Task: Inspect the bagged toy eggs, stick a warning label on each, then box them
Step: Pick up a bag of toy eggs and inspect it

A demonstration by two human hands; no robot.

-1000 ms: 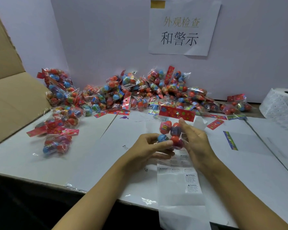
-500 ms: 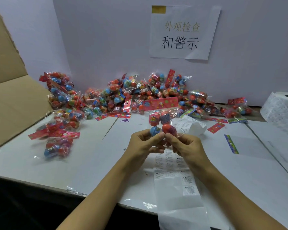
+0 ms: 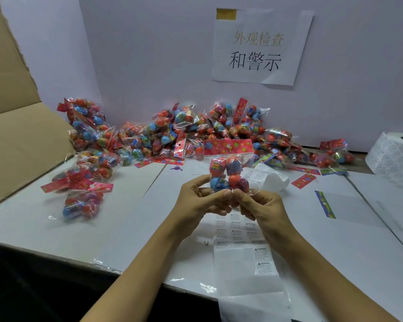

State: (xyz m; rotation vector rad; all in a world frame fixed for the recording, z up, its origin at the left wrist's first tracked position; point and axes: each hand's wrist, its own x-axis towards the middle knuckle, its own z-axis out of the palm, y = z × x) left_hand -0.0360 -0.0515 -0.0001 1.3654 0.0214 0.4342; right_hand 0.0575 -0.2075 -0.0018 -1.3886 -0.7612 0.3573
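Observation:
A clear bag of toy eggs with a red header card stands upright above the table's middle. My left hand pinches its lower left and my right hand pinches its lower right, thumbs meeting under the eggs. A strip of white warning labels lies on the table beneath my hands and hangs over the front edge. A big pile of bagged eggs lies along the back wall. An open cardboard box stands at the left.
Several bags lie apart at the left near the box. A label roll sits at the right edge. Loose header cards and an empty bag lie on the right. A paper sign hangs on the wall.
The bag has been turned upright, its red header rising to the top, and both hands have shifted to grip it from below.

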